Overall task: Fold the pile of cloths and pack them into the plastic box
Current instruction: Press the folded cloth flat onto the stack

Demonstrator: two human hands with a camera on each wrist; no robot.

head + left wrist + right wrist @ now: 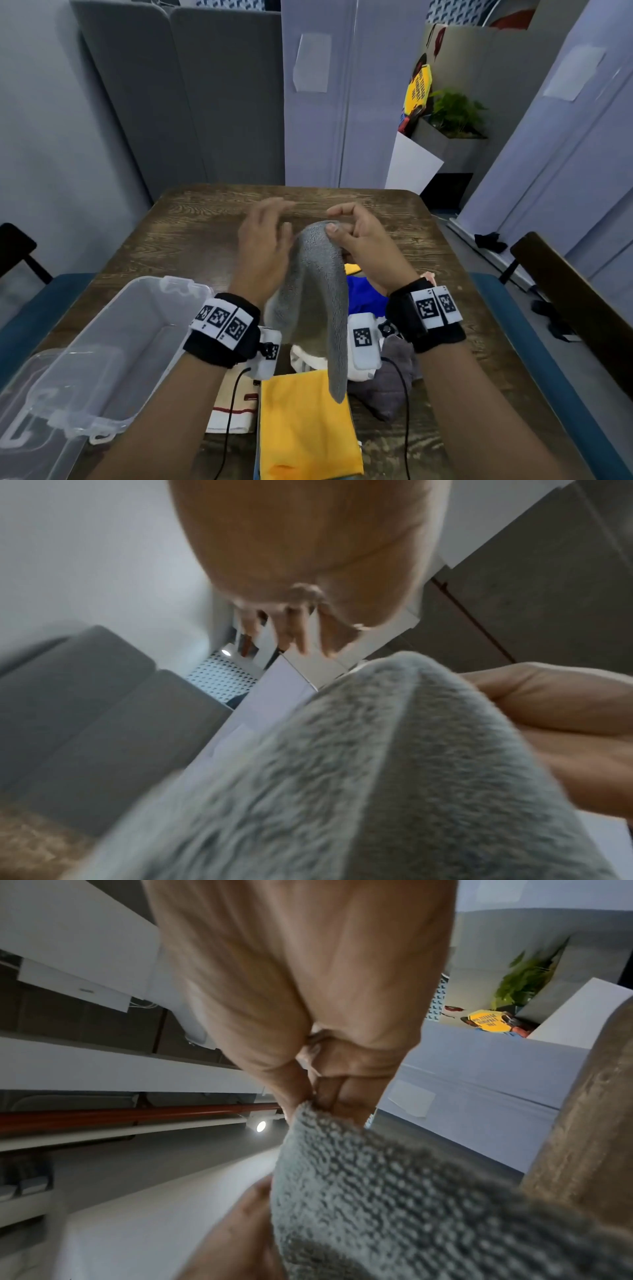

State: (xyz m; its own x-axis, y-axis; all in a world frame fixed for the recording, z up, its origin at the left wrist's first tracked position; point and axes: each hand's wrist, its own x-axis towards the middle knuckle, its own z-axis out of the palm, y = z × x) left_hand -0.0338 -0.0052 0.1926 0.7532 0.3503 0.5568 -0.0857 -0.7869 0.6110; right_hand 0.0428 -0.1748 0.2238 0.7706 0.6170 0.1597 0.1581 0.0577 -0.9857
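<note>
A grey fluffy cloth point(313, 298) hangs in the air above the table, its top pinched by my right hand point(352, 236) between thumb and fingers. The right wrist view shows that pinch on the grey cloth point(377, 1191) at its top edge. My left hand point(265, 240) is raised just left of the cloth with fingers spread and holds nothing; in the left wrist view its fingers point(301, 631) stand apart above the grey cloth point(342, 777). Under the hands lies the pile: a yellow cloth point(305, 421), a blue one point(364, 294), a white one point(305, 359) and a dark grey one point(390, 383).
A clear plastic box point(113, 342) stands open at the left of the wooden table point(191, 226), its lid point(30, 404) in front of it. A striped beige cloth point(236, 401) lies by the box. Chairs stand at both sides; partitions close off the back.
</note>
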